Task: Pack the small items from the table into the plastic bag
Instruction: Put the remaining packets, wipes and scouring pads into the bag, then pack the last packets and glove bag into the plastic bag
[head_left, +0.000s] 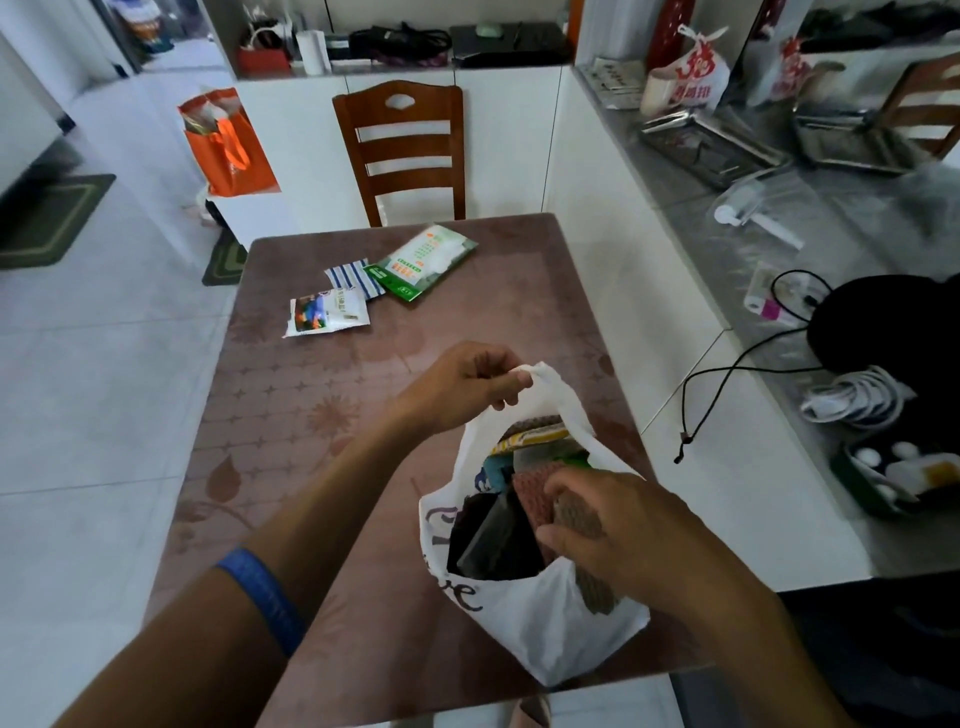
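White floor tiles and white cabinets surround a brown patterned bench (291, 415), behind which a wooden chair (402, 150) is placed. At the near right corner of the bench a white plastic bag (545, 618) is held open: one handle is pinched between the fingers of the left hand (462, 384), while a brown textured item (571, 512) is gripped by the curled fingers of the right hand (618, 535) at the bag's mouth. Several packets are already seen inside. Near the far edge three packets lie close together: a white pouch (327, 312), a blue-striped sachet (356, 278) and a green-and-white packet (421, 260).
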